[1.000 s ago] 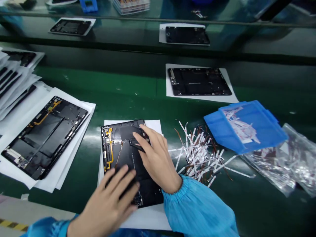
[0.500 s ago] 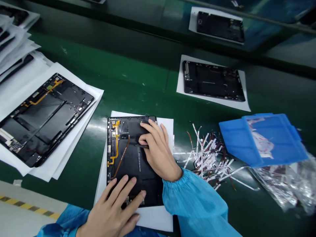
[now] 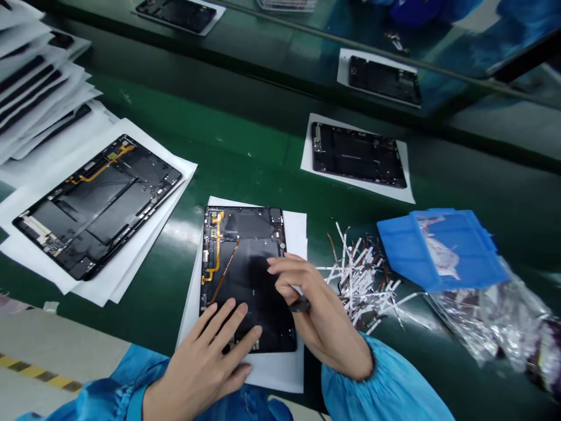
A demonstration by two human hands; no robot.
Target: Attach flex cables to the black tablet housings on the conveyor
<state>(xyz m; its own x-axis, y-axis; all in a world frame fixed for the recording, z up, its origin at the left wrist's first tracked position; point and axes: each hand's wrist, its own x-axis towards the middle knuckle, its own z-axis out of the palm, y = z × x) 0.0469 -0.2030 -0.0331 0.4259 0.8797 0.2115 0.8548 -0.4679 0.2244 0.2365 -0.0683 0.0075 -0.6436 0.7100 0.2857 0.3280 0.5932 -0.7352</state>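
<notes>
A black tablet frame (image 3: 245, 257) with an orange flex cable (image 3: 214, 248) lies on a white sheet (image 3: 291, 234) in front of me. My left hand (image 3: 214, 351) rests flat on its near end, fingers spread. My right hand (image 3: 315, 310) hovers at the frame's right edge, thumb and fingers curled together around a small dark tool (image 3: 300, 304), palm turned partly up.
A pile of white and brown strips (image 3: 363, 280) lies right of the frame, beside a blue tray (image 3: 442, 248) and a clear plastic bag (image 3: 508, 321). More frames on paper sit at left (image 3: 100, 204), far centre (image 3: 357, 155) and on the far belt (image 3: 385, 79). Stacked sheets (image 3: 35, 88) fill the top left.
My right hand has drawn back from the upper middle of the frame to its right edge and turned over. The left hand stays on the near end. The view shifted.
</notes>
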